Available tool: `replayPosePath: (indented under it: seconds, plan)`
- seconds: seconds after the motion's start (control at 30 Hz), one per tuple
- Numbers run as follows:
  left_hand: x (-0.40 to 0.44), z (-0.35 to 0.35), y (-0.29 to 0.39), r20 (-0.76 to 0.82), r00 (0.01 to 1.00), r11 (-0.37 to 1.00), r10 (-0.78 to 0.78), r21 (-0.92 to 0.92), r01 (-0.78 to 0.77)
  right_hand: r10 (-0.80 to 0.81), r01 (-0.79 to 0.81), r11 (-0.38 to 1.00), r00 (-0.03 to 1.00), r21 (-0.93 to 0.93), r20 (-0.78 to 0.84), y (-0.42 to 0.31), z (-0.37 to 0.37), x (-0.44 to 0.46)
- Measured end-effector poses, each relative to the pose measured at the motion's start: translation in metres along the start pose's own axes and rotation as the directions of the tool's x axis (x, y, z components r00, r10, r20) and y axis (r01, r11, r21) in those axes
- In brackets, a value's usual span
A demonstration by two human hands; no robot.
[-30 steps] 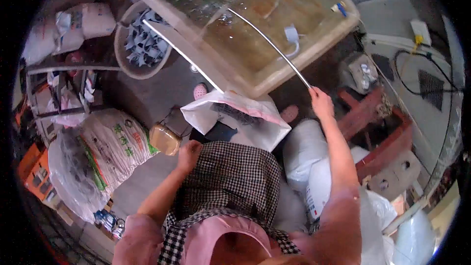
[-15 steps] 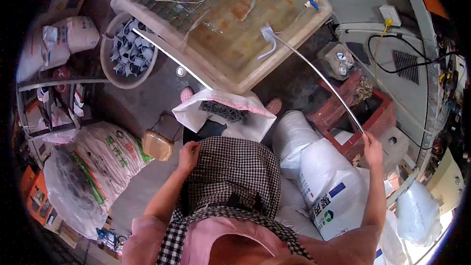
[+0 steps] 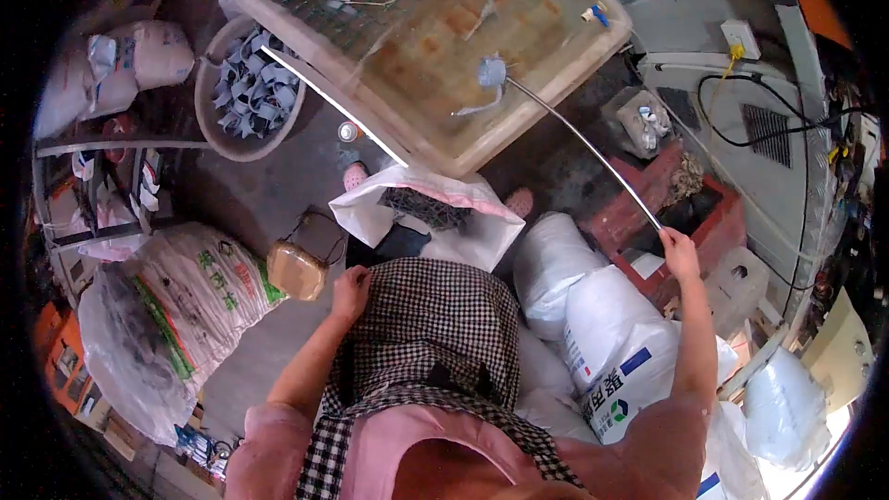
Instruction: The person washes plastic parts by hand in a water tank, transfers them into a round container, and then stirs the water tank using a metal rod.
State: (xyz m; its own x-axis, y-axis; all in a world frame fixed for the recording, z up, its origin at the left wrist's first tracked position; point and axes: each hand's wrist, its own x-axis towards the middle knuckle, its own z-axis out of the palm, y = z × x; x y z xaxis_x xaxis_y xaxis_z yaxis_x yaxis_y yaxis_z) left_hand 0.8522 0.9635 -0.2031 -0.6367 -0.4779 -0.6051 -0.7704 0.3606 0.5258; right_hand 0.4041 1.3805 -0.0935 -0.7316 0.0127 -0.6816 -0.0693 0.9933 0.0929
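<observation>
Since the first frame, the rod (image 3: 594, 148) has drawn back to the right, its far end now at the grey piece (image 3: 492, 71) in the tub (image 3: 460, 162). I see the right hand (image 3: 680, 253) clamped on the rod's near end. Well apart, the left hand (image 3: 351, 293) is at the apron's (image 3: 421, 315) left edge, near the brown packet (image 3: 296, 271); I cannot tell whether it holds anything.

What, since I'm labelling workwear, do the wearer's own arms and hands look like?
The left sleeve and right sleeve are plain pink fabric, with no visible markings, and leave the forearms bare. The left hand and right hand are ungloved. I see no watch or bracelet.
</observation>
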Motion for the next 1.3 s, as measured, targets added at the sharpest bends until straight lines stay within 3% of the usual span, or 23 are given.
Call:
replayPosePath:
  seconds: [0.07, 0.2, 0.27, 0.33, 0.4, 0.53, 0.77, 0.9, 0.97, 1.03, 1.17, 1.23, 1.3]
  plan:
    - [0.0, -0.002, 0.004, -0.008, 1.0, 1.0, 0.0, 0.008, 0.0, -0.126, 0.126, 0.984, 0.992, 0.124, -0.012, -0.001, 0.026, 0.021]
    - [0.0, 0.006, -0.003, -0.006, 0.999, 0.999, -0.049, -0.002, 0.049, -0.216, 0.223, 0.943, 0.975, 0.245, -0.054, -0.031, 0.069, 0.051]
    - [0.001, 0.007, -0.002, 0.007, 0.998, 0.998, -0.059, -0.008, 0.059, -0.136, 0.097, 0.926, 0.987, 0.364, 0.085, -0.085, 0.061, 0.046]
    - [0.002, 0.0, 0.01, 0.026, 0.999, 0.998, -0.044, 0.038, 0.043, -0.279, 0.286, 0.892, 0.958, 0.35, -0.072, -0.098, 0.098, 0.077]
    - [0.007, 0.004, 0.003, 0.011, 1.0, 1.0, -0.02, -0.006, 0.02, -0.298, 0.304, 0.868, 0.951, 0.393, -0.077, -0.132, 0.106, 0.086]
    - [0.009, -0.008, 0.005, 0.013, 0.998, 0.994, -0.056, -0.093, 0.057, -0.242, 0.253, 0.904, 0.967, 0.345, -0.075, -0.146, 0.087, 0.068]
    - [-0.001, -0.012, -0.002, 0.019, 0.997, 0.997, -0.081, 0.01, 0.081, -0.216, 0.211, 0.958, 0.976, 0.196, 0.004, -0.05, 0.056, -0.02]
    - [0.0, -0.003, -0.002, -0.01, 1.0, 1.0, -0.019, -0.003, 0.019, -0.171, 0.162, 0.976, 0.984, 0.145, 0.05, -0.041, 0.073, -0.027]
    - [0.003, 0.002, 0.0, -0.009, 1.0, 1.0, 0.014, -0.008, -0.014, -0.168, 0.16, 0.977, 0.984, 0.14, 0.05, -0.065, 0.088, -0.014]
    - [0.007, 0.007, 0.002, -0.06, 0.997, 0.99, 0.041, -0.136, -0.049, -0.172, 0.163, 0.976, 0.984, 0.142, 0.051, -0.089, 0.106, 0.0]
    - [0.009, -0.003, 0.012, -0.039, 0.998, 0.994, -0.05, -0.096, 0.046, -0.204, 0.189, 0.946, 0.978, 0.264, 0.032, -0.118, 0.146, 0.035]
    - [0.012, -0.008, 0.012, -0.054, 0.997, 0.998, -0.052, 0.014, 0.053, -0.234, 0.217, 0.921, 0.972, 0.322, 0.013, -0.141, 0.154, 0.05]
    - [0.013, 0.004, -0.016, -0.054, 0.997, 0.998, -0.062, -0.009, 0.062, -0.252, 0.235, 0.907, 0.968, 0.351, 0.003, -0.17, 0.164, 0.074]
